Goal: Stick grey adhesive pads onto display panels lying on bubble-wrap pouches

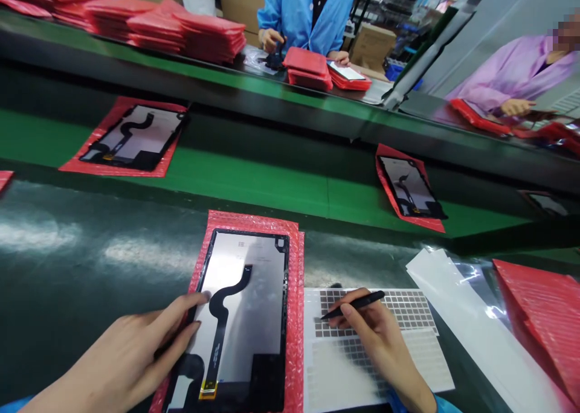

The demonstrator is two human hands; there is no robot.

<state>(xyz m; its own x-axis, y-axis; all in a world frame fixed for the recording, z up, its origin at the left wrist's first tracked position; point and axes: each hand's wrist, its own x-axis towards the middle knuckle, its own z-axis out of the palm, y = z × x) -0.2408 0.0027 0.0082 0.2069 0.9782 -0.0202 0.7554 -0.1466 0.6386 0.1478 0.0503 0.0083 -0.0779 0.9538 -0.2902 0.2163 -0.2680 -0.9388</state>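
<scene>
A display panel with a black flex cable lies face down on a red bubble-wrap sheet in front of me. My left hand rests on its left edge, fingers stretched flat and open. My right hand pinches black tweezers, their tip pointing left over a white sheet of small grey stickers beside the panel.
Two more panels on red wrap lie on the green conveyor belt. Stacks of red wrap sit beyond. A person in blue and a person in pink work opposite. White film strips and red wrap lie at right.
</scene>
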